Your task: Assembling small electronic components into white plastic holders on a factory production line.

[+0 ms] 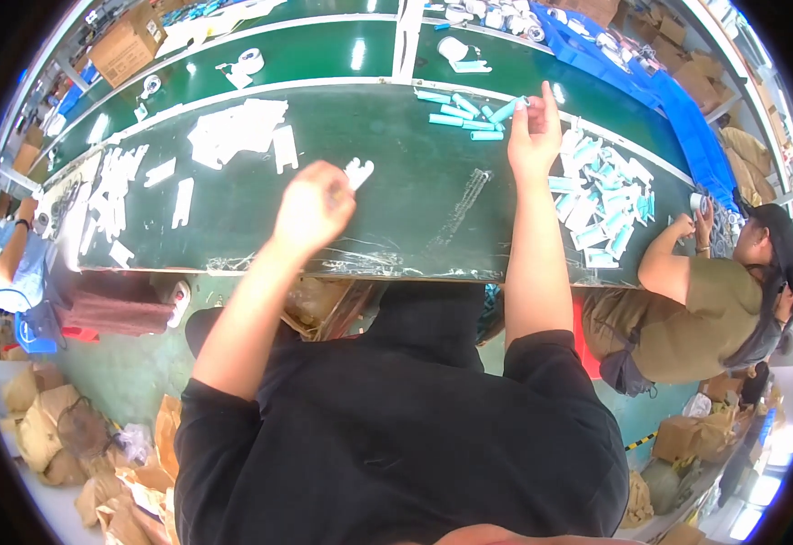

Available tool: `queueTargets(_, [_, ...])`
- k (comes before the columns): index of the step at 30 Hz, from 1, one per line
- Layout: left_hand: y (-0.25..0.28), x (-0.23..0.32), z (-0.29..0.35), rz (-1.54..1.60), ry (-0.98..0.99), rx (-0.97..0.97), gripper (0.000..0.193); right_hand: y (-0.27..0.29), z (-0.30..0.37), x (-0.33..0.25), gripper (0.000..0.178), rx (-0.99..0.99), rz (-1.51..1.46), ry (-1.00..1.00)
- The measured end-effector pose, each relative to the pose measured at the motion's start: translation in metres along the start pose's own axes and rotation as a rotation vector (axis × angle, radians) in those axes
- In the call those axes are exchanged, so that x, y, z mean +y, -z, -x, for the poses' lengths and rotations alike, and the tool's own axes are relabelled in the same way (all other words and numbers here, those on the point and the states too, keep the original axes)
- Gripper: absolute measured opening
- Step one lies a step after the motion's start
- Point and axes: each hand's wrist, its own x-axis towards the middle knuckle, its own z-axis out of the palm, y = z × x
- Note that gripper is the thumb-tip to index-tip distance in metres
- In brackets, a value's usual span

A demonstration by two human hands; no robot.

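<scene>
My left hand point(315, 209) is closed over the middle of the green work surface. A small white notched piece point(359, 172) sticks out from its fingertips. Farther right and farther away, my right hand point(535, 136) pinches a teal cylindrical cell point(504, 112), with its index finger stretched out. Several loose teal cells point(451, 112) lie just left of that hand. Beyond my left hand is a heap of flat white pieces point(237, 132). Right of my right forearm lies a pile of white pieces with teal cells in them point(605, 200).
More white strips point(115, 195) are spread at the table's left end. A white reel point(452, 49) stands on the green belt point(324, 59) behind. Blue trays point(614, 68) line the far right. One co-worker point(714, 291) sits at right, another point(10, 263) at left.
</scene>
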Motion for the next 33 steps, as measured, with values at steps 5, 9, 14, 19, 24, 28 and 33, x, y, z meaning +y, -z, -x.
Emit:
queueTargets(5, [-0.018,0.044,0.034,-0.219,0.044,-0.119,0.015,-0.012,0.020,-0.012,0.029,-0.372,-0.240,-0.118])
queueTargets(9, [-0.009,0.043,0.044,-0.202,0.002,-0.152,0.012,-0.034,0.040,-0.057,0.023,-0.702,0.023,0.135])
queueTargets(14, [0.014,0.040,0.034,-0.040,-0.322,-0.337,0.028,-0.042,0.054,-0.061,0.029,-1.088,0.154,0.397])
queueTargets(19, [0.018,0.038,0.036,-0.035,-0.226,-0.425,0.020,-0.043,0.063,-0.052,0.045,-1.230,0.009,0.259])
queueTargets(24, [0.018,0.031,0.032,-0.075,-0.233,-0.441,0.015,-0.042,0.067,-0.047,0.052,-1.115,0.161,0.169])
queueTargets(28, [0.018,0.024,0.031,-0.113,-0.226,-0.495,0.011,-0.048,0.067,-0.048,0.053,-1.146,0.124,0.021])
queueTargets(33, [0.016,0.025,0.020,-0.162,-0.271,-0.530,0.010,-0.052,0.073,-0.035,0.044,-1.115,0.115,0.115])
